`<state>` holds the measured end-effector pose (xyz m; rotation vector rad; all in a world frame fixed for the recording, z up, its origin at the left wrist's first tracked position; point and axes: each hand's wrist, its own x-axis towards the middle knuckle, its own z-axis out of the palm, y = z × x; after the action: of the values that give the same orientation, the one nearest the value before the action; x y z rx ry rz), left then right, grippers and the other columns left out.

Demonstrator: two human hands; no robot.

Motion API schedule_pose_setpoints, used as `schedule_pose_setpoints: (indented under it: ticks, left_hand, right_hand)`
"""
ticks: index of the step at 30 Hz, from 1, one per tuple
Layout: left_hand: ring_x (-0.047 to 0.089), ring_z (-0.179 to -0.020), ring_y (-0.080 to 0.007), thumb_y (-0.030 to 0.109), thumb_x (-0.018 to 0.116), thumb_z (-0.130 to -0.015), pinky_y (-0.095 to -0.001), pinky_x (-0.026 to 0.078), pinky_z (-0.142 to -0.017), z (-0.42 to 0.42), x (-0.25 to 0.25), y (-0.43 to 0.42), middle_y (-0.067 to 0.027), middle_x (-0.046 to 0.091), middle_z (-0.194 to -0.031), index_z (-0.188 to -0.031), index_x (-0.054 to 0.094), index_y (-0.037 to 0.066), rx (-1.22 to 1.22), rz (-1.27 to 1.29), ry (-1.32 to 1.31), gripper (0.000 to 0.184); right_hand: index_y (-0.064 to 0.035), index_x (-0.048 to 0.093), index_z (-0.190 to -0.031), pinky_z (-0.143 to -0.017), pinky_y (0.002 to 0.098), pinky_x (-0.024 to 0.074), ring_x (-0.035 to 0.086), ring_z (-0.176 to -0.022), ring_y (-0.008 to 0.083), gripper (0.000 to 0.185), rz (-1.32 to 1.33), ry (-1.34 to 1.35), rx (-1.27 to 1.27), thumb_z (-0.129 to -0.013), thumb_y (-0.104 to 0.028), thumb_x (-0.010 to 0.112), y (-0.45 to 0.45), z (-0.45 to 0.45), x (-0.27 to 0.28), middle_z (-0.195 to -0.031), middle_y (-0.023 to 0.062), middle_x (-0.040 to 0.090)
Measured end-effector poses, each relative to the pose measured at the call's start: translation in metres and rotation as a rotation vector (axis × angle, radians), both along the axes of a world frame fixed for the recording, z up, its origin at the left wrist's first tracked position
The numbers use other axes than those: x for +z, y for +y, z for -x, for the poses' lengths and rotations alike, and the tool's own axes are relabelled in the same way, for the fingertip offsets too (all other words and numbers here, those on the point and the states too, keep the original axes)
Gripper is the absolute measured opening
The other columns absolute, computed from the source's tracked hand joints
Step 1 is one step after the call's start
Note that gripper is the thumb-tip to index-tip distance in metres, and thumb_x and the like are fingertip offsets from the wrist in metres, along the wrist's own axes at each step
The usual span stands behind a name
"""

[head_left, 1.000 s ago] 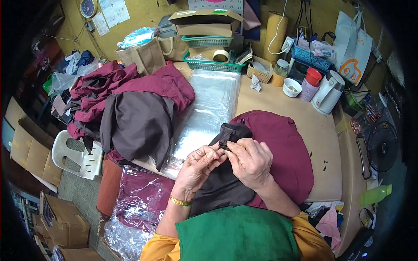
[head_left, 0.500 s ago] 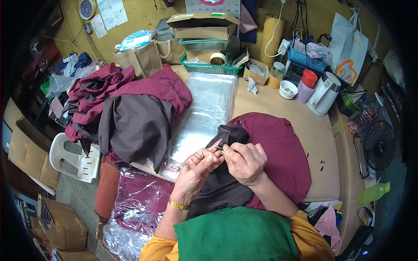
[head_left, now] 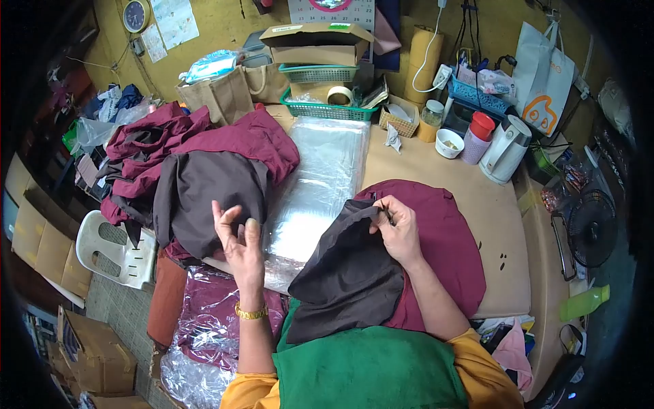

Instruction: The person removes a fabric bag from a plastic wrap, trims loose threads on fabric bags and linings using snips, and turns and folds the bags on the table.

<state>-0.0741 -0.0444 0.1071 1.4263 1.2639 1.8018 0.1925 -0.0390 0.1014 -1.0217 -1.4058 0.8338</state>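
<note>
My right hand [head_left: 398,230] is closed at the upper edge of a dark grey piece of fabric [head_left: 351,266], which hangs partly raised toward my green apron [head_left: 371,368]. A small dark object shows between its fingers, too small to name. Joined to or lying against this fabric is a maroon cloth [head_left: 443,252], spread on the table to the right. My left hand [head_left: 242,249], a gold bracelet at its wrist, is raised with fingers apart and holds nothing. It is in front of a heap of maroon cloth [head_left: 262,140] and dark grey cloth [head_left: 211,191].
Clear plastic sleeves [head_left: 327,153] lie stacked mid-table. Behind them stand green baskets [head_left: 330,110] under a cardboard box [head_left: 317,44]. A white bowl [head_left: 449,143], a red-lidded cup [head_left: 480,129] and a kettle [head_left: 506,148] line the back right. Plastic-wrapped maroon cloth [head_left: 218,320] lies lower left.
My left hand has let go and moved left, its fingers spreading. My right hand has moved slightly right and up, and the dark grey fabric now opens out below it.
</note>
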Motion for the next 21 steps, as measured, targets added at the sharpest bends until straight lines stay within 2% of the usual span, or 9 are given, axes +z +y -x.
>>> schedule_pose_setpoints:
  ticks: [1,2,3,5,8,9,13,15,21]
  left_hand:
    - [0.041,-0.133,-0.0230,0.010,0.062,-0.092,-0.0369,0.037,-0.105,-0.004,0.000,-0.003,-0.0145,0.043,-0.144,-0.133,0.043,0.001,0.024,-0.087,0.126,0.046]
    - [0.026,-0.142,-0.0247,0.007,0.070,-0.083,-0.0377,0.029,-0.112,-0.012,0.000,-0.009,-0.0148,0.024,-0.155,-0.143,0.035,0.006,-0.194,0.029,0.129,0.069]
    - [0.039,-0.135,-0.0268,0.007,0.071,-0.081,-0.0377,0.035,-0.107,-0.032,0.008,-0.021,-0.0157,0.041,-0.146,-0.145,0.035,0.010,-0.228,-0.015,0.320,0.073]
    - [0.057,-0.115,-0.0243,0.008,0.069,-0.085,-0.0353,0.044,-0.096,-0.050,-0.018,-0.023,-0.0145,0.062,-0.121,-0.134,0.048,0.004,-0.366,0.225,0.410,0.054]
    - [0.058,-0.075,-0.0122,0.015,0.062,-0.094,-0.0269,0.047,-0.072,-0.047,-0.069,0.001,-0.0114,0.067,-0.081,-0.099,0.064,-0.004,-0.271,0.231,0.158,0.020]
    - [0.054,-0.071,-0.0109,0.015,0.059,-0.097,-0.0272,0.046,-0.068,-0.043,-0.073,0.004,-0.0113,0.063,-0.077,-0.099,0.063,-0.004,-0.277,0.215,0.096,0.020]
    - [0.050,-0.063,-0.0105,0.018,0.056,-0.099,-0.0297,0.043,-0.059,-0.014,-0.077,0.008,-0.0067,0.056,-0.064,-0.081,0.061,-0.002,-0.059,0.349,0.485,0.027]
    - [0.044,-0.058,-0.0109,0.022,0.054,-0.100,-0.0320,0.039,-0.054,0.005,-0.090,0.014,-0.0041,0.049,-0.059,-0.070,0.054,0.001,0.023,0.209,0.352,0.037]
    - [0.038,-0.054,-0.0046,0.030,0.053,-0.102,-0.0228,0.031,-0.051,0.044,-0.066,-0.004,0.0060,0.043,-0.057,-0.066,0.049,0.009,0.012,0.462,0.158,0.042]
  right_hand:
    - [0.0000,0.058,-0.088,-0.061,0.0218,0.0470,0.057,-0.065,0.0060,0.006,-0.040,0.053,0.018,-0.093,-0.001,0.060,0.005,0.000,-0.001,-0.072,0.0002,0.060]
    - [0.0015,0.060,-0.097,-0.060,0.0218,0.0469,0.057,-0.063,0.0064,0.013,-0.120,-0.029,-0.008,-0.099,-0.009,0.053,0.013,0.000,-0.004,-0.074,0.0002,0.060]
    - [0.0015,0.060,-0.097,-0.060,0.0218,0.0469,0.057,-0.063,0.0064,0.013,-0.118,-0.029,-0.004,-0.099,-0.009,0.053,0.022,0.002,0.004,-0.074,0.0002,0.060]
    - [0.0029,0.060,-0.112,-0.067,0.0234,0.0502,0.064,-0.074,0.0105,0.027,-0.007,0.084,-0.183,-0.104,-0.019,0.045,0.033,0.008,0.021,-0.091,0.0067,0.065]
    - [0.0010,0.054,-0.127,-0.077,0.0266,0.0518,0.066,-0.094,0.0172,0.039,-0.204,0.031,-0.126,-0.106,-0.028,0.038,0.036,0.012,0.004,-0.115,0.0123,0.064]
    - [-0.0006,0.051,-0.131,-0.090,0.0330,0.0497,0.060,-0.116,0.0259,0.035,-0.051,-0.080,-0.057,-0.104,-0.021,0.042,0.023,0.011,-0.004,-0.134,0.0171,0.055]
    - [-0.0068,0.052,-0.134,-0.112,0.0489,0.0286,0.039,-0.137,0.0329,0.050,-0.122,-1.111,-0.156,-0.085,0.005,0.047,0.007,-0.018,-0.092,-0.146,0.0203,0.043]
    - [-0.0093,0.053,-0.133,-0.113,0.0503,0.0263,0.038,-0.138,0.0289,0.057,-0.056,-1.007,-0.145,-0.078,0.007,0.049,0.016,-0.043,-0.096,-0.146,0.0171,0.044]
    - [-0.0087,0.053,-0.133,-0.113,0.0501,0.0278,0.041,-0.137,0.0306,0.058,-0.040,-1.047,-0.054,-0.078,0.007,0.052,0.030,-0.111,-0.089,-0.147,0.0166,0.043]
